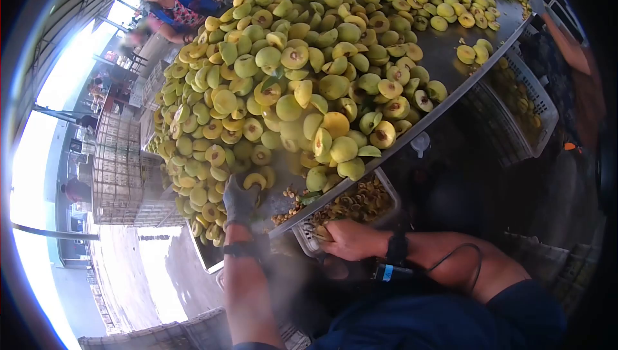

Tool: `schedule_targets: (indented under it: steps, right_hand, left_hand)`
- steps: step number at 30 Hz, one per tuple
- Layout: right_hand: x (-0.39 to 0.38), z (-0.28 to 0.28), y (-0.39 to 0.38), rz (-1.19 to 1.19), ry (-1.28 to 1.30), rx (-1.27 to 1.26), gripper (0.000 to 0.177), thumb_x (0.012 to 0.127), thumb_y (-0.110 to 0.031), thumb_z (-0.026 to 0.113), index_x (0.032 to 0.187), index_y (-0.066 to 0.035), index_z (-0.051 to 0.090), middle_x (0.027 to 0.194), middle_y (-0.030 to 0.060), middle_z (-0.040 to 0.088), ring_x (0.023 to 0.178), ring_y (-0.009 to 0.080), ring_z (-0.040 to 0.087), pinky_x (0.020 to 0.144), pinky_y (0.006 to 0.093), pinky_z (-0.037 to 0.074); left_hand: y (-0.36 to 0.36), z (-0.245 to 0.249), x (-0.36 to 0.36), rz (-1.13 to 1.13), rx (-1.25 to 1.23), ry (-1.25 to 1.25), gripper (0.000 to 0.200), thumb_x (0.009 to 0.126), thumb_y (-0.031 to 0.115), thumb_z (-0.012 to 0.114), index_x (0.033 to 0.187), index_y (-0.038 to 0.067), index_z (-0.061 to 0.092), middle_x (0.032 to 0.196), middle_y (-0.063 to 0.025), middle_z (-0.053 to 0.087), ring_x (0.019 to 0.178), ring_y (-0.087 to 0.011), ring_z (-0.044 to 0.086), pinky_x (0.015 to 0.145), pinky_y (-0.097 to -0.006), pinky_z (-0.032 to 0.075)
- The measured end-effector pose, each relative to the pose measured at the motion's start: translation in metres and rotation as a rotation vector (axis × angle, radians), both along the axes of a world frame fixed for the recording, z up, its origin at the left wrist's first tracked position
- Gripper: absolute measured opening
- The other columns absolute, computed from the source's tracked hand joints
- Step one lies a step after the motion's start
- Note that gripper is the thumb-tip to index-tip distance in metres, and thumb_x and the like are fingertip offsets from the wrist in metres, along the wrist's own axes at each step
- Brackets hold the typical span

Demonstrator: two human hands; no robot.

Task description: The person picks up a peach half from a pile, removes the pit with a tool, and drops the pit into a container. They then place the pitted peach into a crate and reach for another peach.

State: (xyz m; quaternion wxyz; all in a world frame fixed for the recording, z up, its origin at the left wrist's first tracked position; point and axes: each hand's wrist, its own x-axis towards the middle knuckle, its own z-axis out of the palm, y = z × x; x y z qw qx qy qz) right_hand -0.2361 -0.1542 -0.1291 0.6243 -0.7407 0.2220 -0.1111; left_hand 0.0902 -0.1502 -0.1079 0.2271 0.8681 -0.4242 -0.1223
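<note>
A large heap of halved yellow-green stone fruit (290, 109) covers the metal table (444, 60). My left hand (239, 203), in a grey glove, is at the heap's near edge, its fingers closed around a fruit half (255, 181). Bare and curled, my right hand (355, 239) hovers at the rim of a pale plastic crate (306, 237). Something small and pale shows at its fingertips; I cannot tell what it is. Brown pits and scraps (364, 203) fill the crate. More small pits (293, 202) lie on the tabletop between my hands, beside a green leaf (309, 198).
The table's raised metal edge (412, 132) runs diagonally past my right hand. Another crate (544, 102) with fruit stands below it, near a person (570, 47) at right. Across the heap is a person in a floral top (183, 6). Stacked crates (116, 163) stand at left.
</note>
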Motion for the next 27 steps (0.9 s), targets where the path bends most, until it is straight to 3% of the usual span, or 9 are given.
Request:
schedule_targets:
  steps: [3, 6, 10, 13, 17, 19, 22, 25, 27]
  right_hand:
    - [0.004, 0.003, -0.002, -0.021, -0.029, -0.055, 0.033, 0.094, -0.024, 0.064, 0.097, 0.008, 0.059, 0.087, 0.0311, 0.066, 0.086, 0.0479, 0.066, 0.076, 0.0518, 0.052]
    - [0.003, 0.0, -0.009, -0.147, -0.121, -0.211, 0.032, 0.094, -0.021, 0.062, 0.099, 0.01, 0.057, 0.084, 0.0333, 0.064, 0.081, 0.0511, 0.065, 0.074, 0.0543, 0.051]
    - [-0.005, 0.014, -0.018, -0.179, -0.049, -0.198, 0.031, 0.093, -0.018, 0.063, 0.105, 0.01, 0.055, 0.086, 0.0331, 0.065, 0.086, 0.0512, 0.066, 0.076, 0.0541, 0.052]
    - [-0.012, 0.022, -0.016, -0.209, -0.133, -0.144, 0.031, 0.092, -0.016, 0.064, 0.107, 0.009, 0.055, 0.088, 0.0322, 0.067, 0.09, 0.0504, 0.066, 0.076, 0.0527, 0.053]
    - [-0.019, 0.025, -0.013, -0.182, -0.067, -0.147, 0.03, 0.092, -0.015, 0.064, 0.108, 0.009, 0.056, 0.092, 0.0317, 0.068, 0.093, 0.049, 0.067, 0.078, 0.0515, 0.053]
    - [-0.026, 0.037, -0.013, -0.162, -0.029, -0.114, 0.03, 0.092, -0.015, 0.064, 0.108, 0.009, 0.056, 0.093, 0.0318, 0.068, 0.094, 0.0487, 0.067, 0.078, 0.0513, 0.053]
    - [-0.024, 0.028, -0.012, 0.01, -0.162, -0.033, 0.03, 0.092, -0.02, 0.064, 0.103, 0.008, 0.063, 0.094, 0.0324, 0.069, 0.092, 0.0481, 0.069, 0.079, 0.0513, 0.054]
    - [-0.014, 0.01, -0.006, 0.022, -0.284, 0.128, 0.03, 0.093, -0.021, 0.063, 0.106, 0.006, 0.064, 0.095, 0.0299, 0.071, 0.09, 0.0481, 0.069, 0.078, 0.0518, 0.054]
    - [-0.015, 0.013, 0.008, -0.154, -0.066, -0.011, 0.028, 0.094, -0.021, 0.063, 0.107, 0.003, 0.066, 0.096, 0.028, 0.071, 0.09, 0.0474, 0.069, 0.079, 0.0505, 0.054]
  left_hand:
    - [0.009, 0.005, -0.037, 0.145, -0.043, 0.277, 0.034, 0.078, 0.01, 0.079, 0.108, 0.0, 0.067, 0.097, -0.013, 0.071, 0.078, -0.0229, 0.072, 0.063, -0.0354, 0.058]
    - [0.027, 0.02, -0.08, 0.1, -0.226, 0.373, 0.028, 0.08, 0.002, 0.074, 0.106, -0.002, 0.064, 0.096, -0.011, 0.069, 0.071, -0.0164, 0.069, 0.052, -0.03, 0.056]
    - [0.049, 0.038, -0.13, -0.032, -0.357, 0.46, 0.033, 0.082, -0.006, 0.069, 0.113, -0.005, 0.06, 0.108, -0.0128, 0.067, 0.089, -0.0204, 0.071, 0.063, -0.0303, 0.064]
    - [0.059, 0.033, -0.158, -0.042, -0.494, 0.672, 0.032, 0.082, -0.007, 0.068, 0.113, -0.005, 0.06, 0.106, -0.0124, 0.067, 0.089, -0.0202, 0.071, 0.064, -0.0306, 0.064]
    - [0.067, 0.021, -0.172, -0.049, -0.496, 0.527, 0.03, 0.083, -0.006, 0.067, 0.112, -0.004, 0.061, 0.103, -0.0103, 0.067, 0.083, -0.0201, 0.072, 0.064, -0.0299, 0.064]
    - [0.07, 0.015, -0.176, -0.004, -0.519, 0.581, 0.028, 0.084, -0.006, 0.067, 0.111, -0.004, 0.061, 0.102, -0.01, 0.067, 0.083, -0.0193, 0.071, 0.064, -0.0295, 0.063]
    - [0.076, 0.011, -0.178, 0.006, -0.502, 0.5, 0.026, 0.084, -0.005, 0.068, 0.109, -0.005, 0.062, 0.1, -0.0099, 0.067, 0.082, -0.0175, 0.07, 0.065, -0.0286, 0.062]
    - [0.078, 0.02, -0.184, 0.014, -0.518, 0.445, 0.023, 0.084, -0.004, 0.069, 0.106, -0.004, 0.063, 0.098, -0.0092, 0.067, 0.081, -0.0156, 0.068, 0.065, -0.0279, 0.061]
    - [0.08, 0.022, -0.189, 0.019, -0.541, 0.395, 0.022, 0.084, -0.004, 0.07, 0.105, -0.004, 0.063, 0.097, -0.0086, 0.067, 0.08, -0.0149, 0.067, 0.065, -0.0275, 0.061]
